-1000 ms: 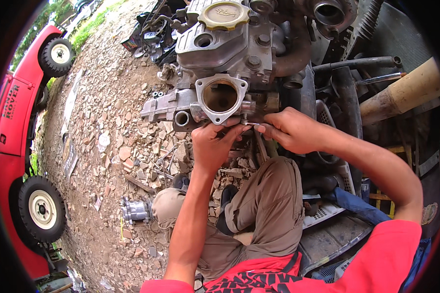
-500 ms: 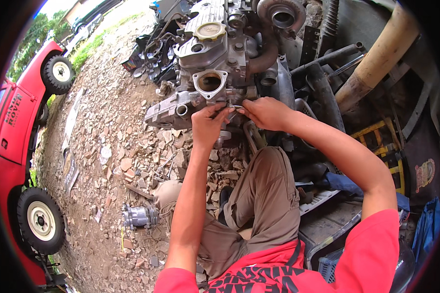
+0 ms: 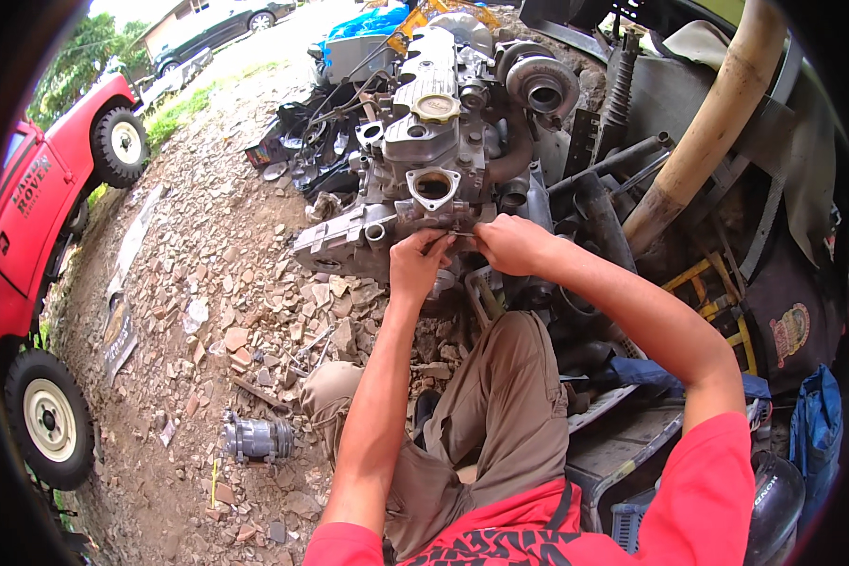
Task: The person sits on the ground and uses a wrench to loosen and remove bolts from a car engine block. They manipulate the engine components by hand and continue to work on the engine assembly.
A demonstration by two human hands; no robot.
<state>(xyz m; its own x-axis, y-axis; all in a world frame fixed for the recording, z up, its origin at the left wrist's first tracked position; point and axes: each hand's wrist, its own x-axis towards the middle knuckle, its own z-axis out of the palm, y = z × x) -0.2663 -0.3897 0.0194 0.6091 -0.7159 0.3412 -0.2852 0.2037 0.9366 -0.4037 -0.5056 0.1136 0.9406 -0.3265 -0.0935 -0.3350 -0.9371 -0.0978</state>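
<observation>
A grey metal engine (image 3: pixel 424 85) stands on the ground straight ahead, its oil filler cap (image 3: pixel 436 108) and a three-cornered open flange (image 3: pixel 432 189) facing me. Just below that flange, my left hand (image 3: pixel 419 264) pinches with thumb and fingertips at the engine's front; whatever lies between them is too small to make out. My right hand (image 3: pixel 511 245) is closed close beside it, its fingertips on one end of a thin, shiny metal piece (image 3: pixel 463 234). That piece spans the small gap between both hands. Its exact kind does not show.
A ribbed metal compressor (image 3: pixel 258 439) lies on the stony ground (image 3: pixel 174 311) at left, near several loose tools (image 3: pixel 311 351). A red vehicle (image 3: pixel 42 226) stands far left. To the right are a thick bamboo pole (image 3: pixel 707 132), pipes, a black helmet (image 3: pixel 776 500) and a blue bag (image 3: pixel 816 424).
My view has tilted, so the engine and hands sit lower and more to the right in the picture. Both hands stay at the same place below the flange, with only small finger shifts.
</observation>
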